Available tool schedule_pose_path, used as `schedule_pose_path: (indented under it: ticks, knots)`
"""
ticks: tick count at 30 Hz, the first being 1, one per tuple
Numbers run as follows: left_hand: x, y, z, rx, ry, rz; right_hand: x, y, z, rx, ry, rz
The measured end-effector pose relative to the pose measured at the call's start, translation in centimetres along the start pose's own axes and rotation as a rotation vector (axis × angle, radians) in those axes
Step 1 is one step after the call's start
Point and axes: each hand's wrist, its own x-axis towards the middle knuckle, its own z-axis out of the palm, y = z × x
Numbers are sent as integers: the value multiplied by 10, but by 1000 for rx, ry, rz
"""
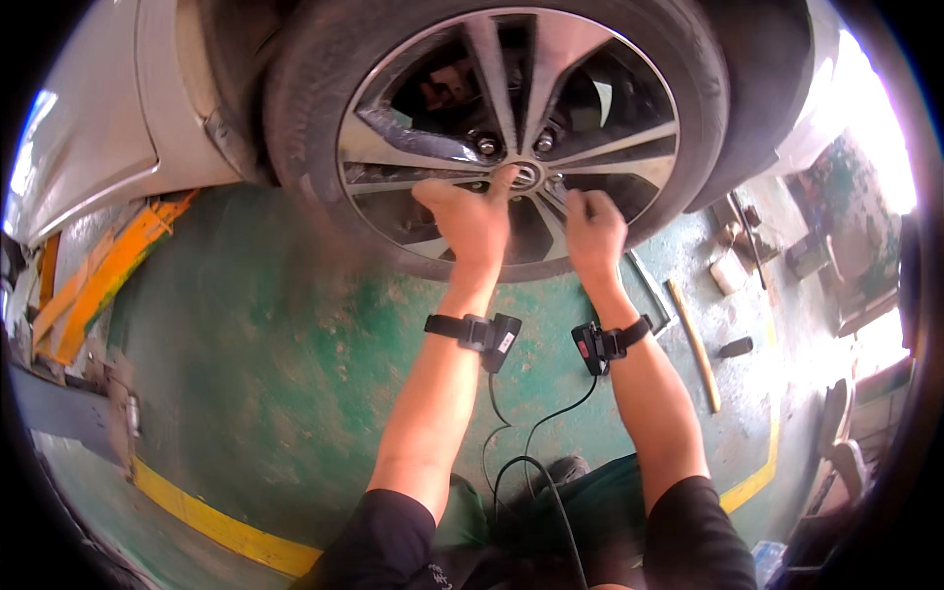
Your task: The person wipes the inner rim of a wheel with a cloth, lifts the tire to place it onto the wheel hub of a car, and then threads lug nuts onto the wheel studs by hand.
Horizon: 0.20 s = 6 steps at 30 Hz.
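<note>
A car wheel with a dark tyre [305, 118] and a silver and black spoked alloy rim [433, 147] fills the top of the view. Lug nuts [487, 146] show around the hub [527, 175]. My left hand [472, 218] lies flat on the rim just below the hub, fingers up against the centre. Beside it, my right hand [593, 231] is closed around a small thing pressed at a lower lug hole; what it holds is hidden by the fingers. Both wrists wear black straps with small devices and cables.
The car's pale body [88, 147] sits at the left. The floor is worn green with yellow lines [211, 521]. An orange lift arm [108, 270] lies at the left. A wooden handle [694, 342], blocks and clutter lie at the right.
</note>
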Motion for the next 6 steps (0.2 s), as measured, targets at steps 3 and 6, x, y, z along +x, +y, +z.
schedule_pose_path:
  ticks: [3,6]
  knots:
    - [-1,-12,-8,19,-63,58,-20,37,1,-205,-390,-143]
    - [0,-23,-19,50,-167,148,-25,61,-18,-394,-709,-147]
